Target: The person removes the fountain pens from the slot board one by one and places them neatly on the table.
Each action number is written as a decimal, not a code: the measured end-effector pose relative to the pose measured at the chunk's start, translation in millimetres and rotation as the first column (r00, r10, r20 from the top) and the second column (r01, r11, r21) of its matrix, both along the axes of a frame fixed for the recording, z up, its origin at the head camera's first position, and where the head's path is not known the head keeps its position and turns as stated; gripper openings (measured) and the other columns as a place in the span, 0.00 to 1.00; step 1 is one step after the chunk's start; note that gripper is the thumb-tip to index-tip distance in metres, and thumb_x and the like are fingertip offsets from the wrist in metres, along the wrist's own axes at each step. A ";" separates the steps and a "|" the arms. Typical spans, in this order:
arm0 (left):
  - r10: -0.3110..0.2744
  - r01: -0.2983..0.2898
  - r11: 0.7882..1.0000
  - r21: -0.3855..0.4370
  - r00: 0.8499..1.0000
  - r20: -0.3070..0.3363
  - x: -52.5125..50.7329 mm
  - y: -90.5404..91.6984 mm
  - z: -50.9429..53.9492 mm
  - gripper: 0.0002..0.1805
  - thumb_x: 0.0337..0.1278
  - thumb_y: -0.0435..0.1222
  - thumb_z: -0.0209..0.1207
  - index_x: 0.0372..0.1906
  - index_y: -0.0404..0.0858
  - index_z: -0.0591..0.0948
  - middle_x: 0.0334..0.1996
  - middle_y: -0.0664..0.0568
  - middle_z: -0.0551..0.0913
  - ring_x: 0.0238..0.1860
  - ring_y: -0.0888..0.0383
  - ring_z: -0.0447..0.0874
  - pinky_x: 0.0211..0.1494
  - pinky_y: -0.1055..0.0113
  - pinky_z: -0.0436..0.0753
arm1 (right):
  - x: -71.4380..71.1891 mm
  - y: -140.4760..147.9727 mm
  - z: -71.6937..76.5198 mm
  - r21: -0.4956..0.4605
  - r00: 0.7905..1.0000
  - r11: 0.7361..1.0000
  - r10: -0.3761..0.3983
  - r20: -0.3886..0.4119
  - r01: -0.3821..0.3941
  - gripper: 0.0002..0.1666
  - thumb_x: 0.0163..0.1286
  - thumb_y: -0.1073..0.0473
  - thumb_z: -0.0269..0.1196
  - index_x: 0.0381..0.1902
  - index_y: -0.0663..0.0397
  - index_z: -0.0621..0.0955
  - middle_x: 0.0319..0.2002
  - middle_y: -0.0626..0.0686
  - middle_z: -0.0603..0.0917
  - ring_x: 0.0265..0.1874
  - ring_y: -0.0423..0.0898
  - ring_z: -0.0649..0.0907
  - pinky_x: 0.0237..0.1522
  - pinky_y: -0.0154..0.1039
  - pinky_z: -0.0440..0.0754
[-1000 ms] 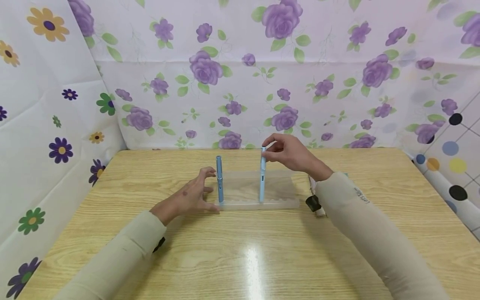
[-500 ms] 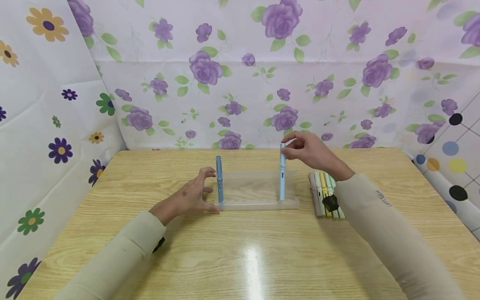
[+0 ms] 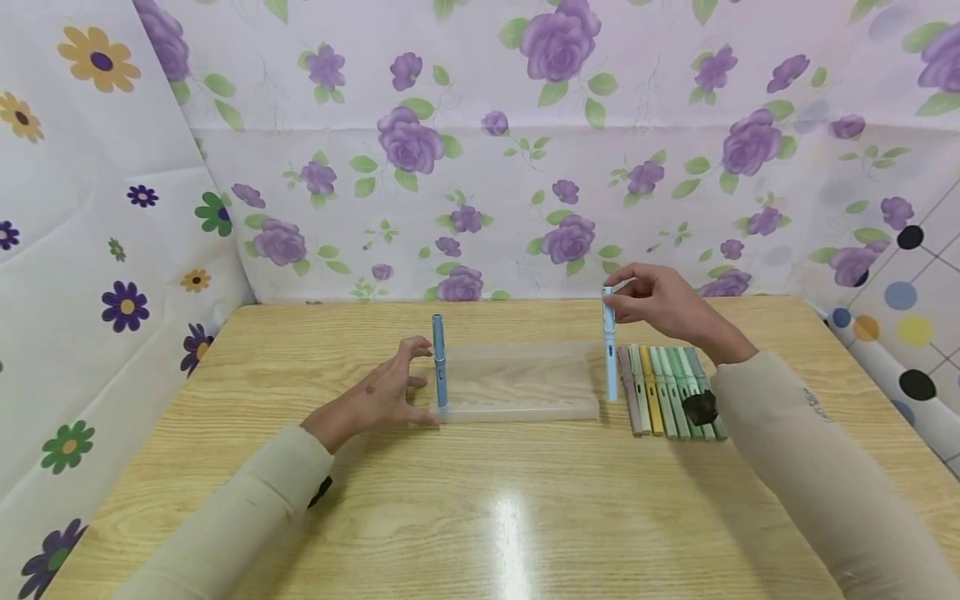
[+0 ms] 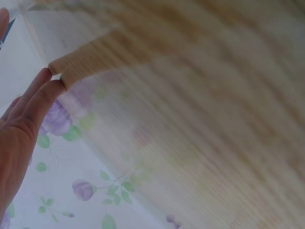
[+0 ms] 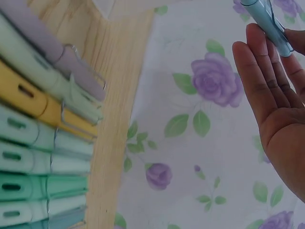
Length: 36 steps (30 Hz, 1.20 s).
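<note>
My right hand (image 3: 660, 302) pinches the top of a light blue capped pen (image 3: 610, 354) between thumb and fingers. The pen hangs upright just beside the right end of a clear plastic tray (image 3: 517, 414), and I cannot tell whether its lower tip touches anything. At the tray's left end my left hand (image 3: 386, 387) holds it, thumb by the front corner and forefinger by the back one. In the left wrist view, fingertips of the left hand (image 4: 21, 114) meet the tray's edge. A darker blue capped pen (image 3: 440, 367) stands upright inside the tray's left end.
Right of the tray, several capped pens (image 3: 655, 396) in mauve, yellow and greens lie side by side on the wooden table (image 3: 420, 492). A black wrist camera (image 3: 701, 408) hangs over part of that row. Flowered cloth (image 3: 480, 150) rises behind the table.
My right hand has carried the light blue pen rightward, from over the tray's middle to past its right end. The row of pens has come into view. My left hand stays in place.
</note>
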State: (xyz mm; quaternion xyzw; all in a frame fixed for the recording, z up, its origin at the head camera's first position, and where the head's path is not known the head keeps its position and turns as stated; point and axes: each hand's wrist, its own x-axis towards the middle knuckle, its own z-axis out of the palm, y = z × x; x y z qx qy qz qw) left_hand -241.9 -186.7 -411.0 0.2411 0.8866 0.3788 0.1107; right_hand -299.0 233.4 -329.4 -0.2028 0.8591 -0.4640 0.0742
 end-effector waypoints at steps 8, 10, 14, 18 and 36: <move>0.001 -0.001 1.000 -0.007 1.000 -0.012 -0.2 -0.8 -1.2 0.57 0.44 0.39 0.78 0.70 0.44 0.48 0.73 0.36 0.58 0.60 0.35 0.77 0.61 0.42 0.76 | 2.4 24.5 -2.9 0.021 0.998 1.000 -0.013 0.054 0.012 0.24 0.77 0.54 0.59 0.63 0.64 0.72 0.47 0.64 0.83 0.41 0.46 0.86 0.46 0.42 0.86; -0.001 0.001 1.000 -0.003 1.000 -0.015 -0.2 -0.9 -1.3 0.57 0.44 0.39 0.78 0.70 0.43 0.48 0.73 0.35 0.58 0.60 0.35 0.77 0.61 0.41 0.76 | 2.3 31.4 -4.2 0.033 0.997 0.999 -0.022 0.071 0.019 0.26 0.77 0.53 0.58 0.64 0.64 0.71 0.51 0.65 0.81 0.42 0.45 0.86 0.47 0.43 0.86; -0.006 0.006 1.000 0.007 1.000 -0.009 -1.0 -1.1 -2.0 0.56 0.45 0.39 0.78 0.70 0.44 0.48 0.72 0.35 0.58 0.60 0.34 0.77 0.60 0.41 0.77 | 2.6 46.8 -8.3 0.075 0.994 0.996 -0.054 0.095 0.047 0.30 0.78 0.50 0.58 0.68 0.64 0.68 0.56 0.66 0.78 0.44 0.47 0.85 0.48 0.43 0.85; -0.011 0.011 1.000 0.004 1.000 -0.005 -1.1 -0.7 -1.3 0.56 0.45 0.39 0.78 0.70 0.45 0.48 0.73 0.35 0.57 0.60 0.34 0.77 0.60 0.42 0.77 | 2.5 62.4 -12.8 0.112 0.989 0.991 -0.091 0.113 0.079 0.33 0.77 0.46 0.57 0.70 0.62 0.67 0.56 0.66 0.77 0.45 0.50 0.85 0.48 0.43 0.85; -0.012 0.012 1.000 0.008 1.000 -0.010 -1.6 -1.0 -2.3 0.57 0.45 0.36 0.78 0.70 0.45 0.47 0.72 0.35 0.58 0.60 0.33 0.77 0.59 0.42 0.78 | 0.7 118.2 -31.2 0.170 0.975 0.979 -0.144 0.166 0.116 0.37 0.79 0.47 0.55 0.73 0.67 0.63 0.63 0.71 0.71 0.46 0.45 0.85 0.50 0.44 0.84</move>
